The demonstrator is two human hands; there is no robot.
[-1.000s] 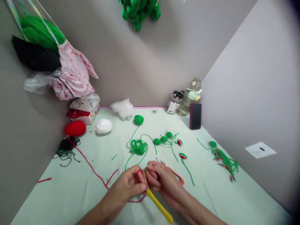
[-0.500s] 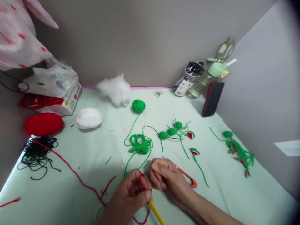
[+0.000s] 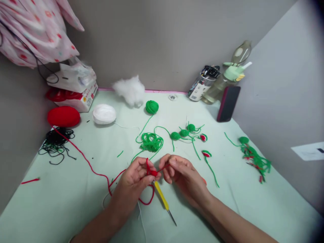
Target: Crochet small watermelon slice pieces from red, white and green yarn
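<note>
Between finger and thumb, my left hand point(image 3: 133, 180) pinches a small red crochet piece point(image 3: 154, 173) with a red loop standing up from it. A yellow-handled crochet hook point(image 3: 161, 195) slants down from that same grip; its upper end is hidden there. My right hand point(image 3: 186, 173) pinches a short red yarn strand point(image 3: 164, 167), drawn taut from the piece. More red yarn point(image 3: 87, 162) runs across the table to a red yarn ball point(image 3: 63, 116). An orange handle point(image 3: 204, 181) barely shows behind my right hand.
Green yarn point(image 3: 152, 141) lies loosely coiled beyond my hands, near small green crocheted balls point(image 3: 184, 133) and watermelon-like pieces point(image 3: 207, 154). White yarn point(image 3: 104, 114), stuffing point(image 3: 130, 90) and black yarn point(image 3: 57, 141) lie left. A phone point(image 3: 228, 104), pen cup point(image 3: 202, 84) and bottle point(image 3: 222, 86) stand back right.
My right hand has drawn slightly away from the left, and a red strand now stretches between them. The yellow hook shows more fully. The whole view has shifted.
</note>
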